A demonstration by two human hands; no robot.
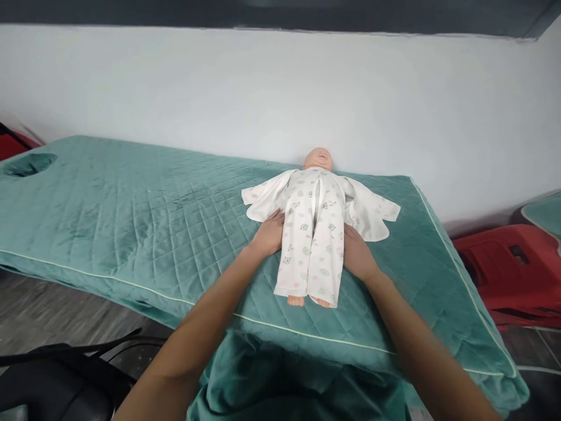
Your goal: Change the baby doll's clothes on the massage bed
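Note:
A baby doll lies on its back on the green quilted bed, head toward the wall and toes showing at the near end. White patterned baby trousers cover its legs and reach up over the front of its body. A white baby jacket is spread out beneath, its sleeves stretched to both sides. My left hand is closed at the left side of the trousers. At the right side, my right hand grips them a little lower; the cloth partly hides the fingertips of both hands.
The green quilted bed stands against a white wall and has a face hole at its far left. Beyond the right edge is a red plastic object. A black item sits at the lower left.

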